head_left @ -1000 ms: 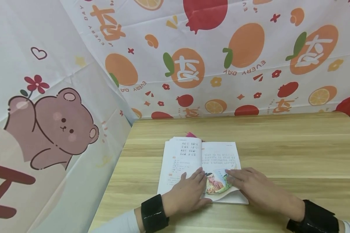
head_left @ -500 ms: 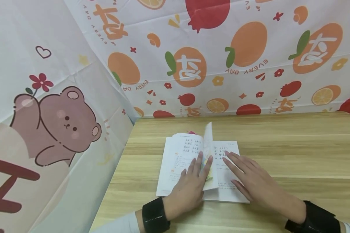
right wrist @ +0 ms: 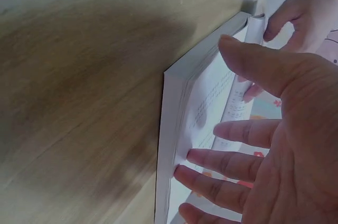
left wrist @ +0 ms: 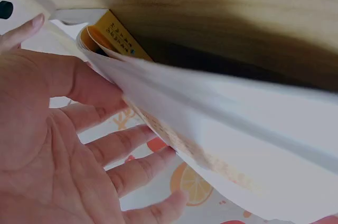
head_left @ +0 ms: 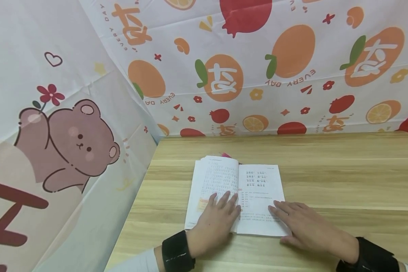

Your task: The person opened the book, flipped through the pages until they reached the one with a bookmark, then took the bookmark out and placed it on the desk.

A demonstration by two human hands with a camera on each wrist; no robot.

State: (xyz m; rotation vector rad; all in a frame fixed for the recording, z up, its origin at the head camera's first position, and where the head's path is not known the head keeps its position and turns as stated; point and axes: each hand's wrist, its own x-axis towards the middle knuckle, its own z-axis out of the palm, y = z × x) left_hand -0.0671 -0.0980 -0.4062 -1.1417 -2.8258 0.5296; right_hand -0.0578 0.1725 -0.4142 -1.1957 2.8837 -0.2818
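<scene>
Facing the lens at left and lower left, palm of the left hand (left wrist: 58, 145), fingers (left wrist: 132, 173) spread, some tips at a page edge near the centre. Sweeping across to the right edge, pale pages of an open book (left wrist: 274, 139); at upper left, its yellow part with dark characters. Along the top, wood-grained table (left wrist: 222, 7), shadowed beside the book. At the upper left edge, part of the right hand (left wrist: 21, 31). Toward the bottom, white cloth (left wrist: 211, 211) printed with an orange slice.
</scene>
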